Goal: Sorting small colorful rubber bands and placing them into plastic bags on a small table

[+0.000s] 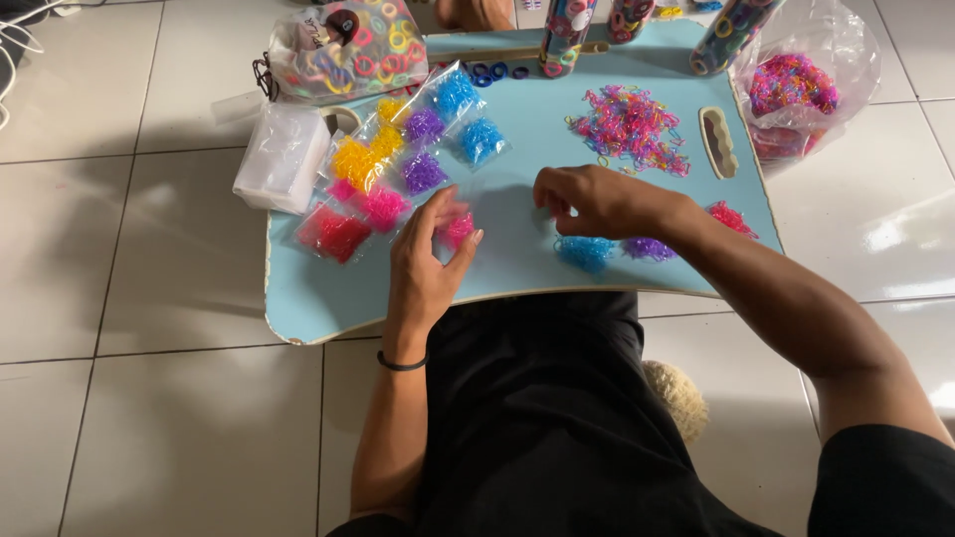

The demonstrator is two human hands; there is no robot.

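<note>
On the light blue lap table (517, 264), the left hand (426, 268) pinches a small clear packet of pink bands (458, 229) between thumb and fingers, while the right hand (597, 202) curls its fingertips down just above a loose blue band pile (585, 252)

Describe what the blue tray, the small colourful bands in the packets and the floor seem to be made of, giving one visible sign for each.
Blue tray: looks like painted or laminated board; matte blue top with a pale, wood-like edge.
Small bands in the packets: probably rubber or silicone; thin, bright, slightly translucent loops. The packets look like clear glossy plastic film.
Floor: likely glazed ceramic tile; pale squares with grout lines and soft reflections.
</note>
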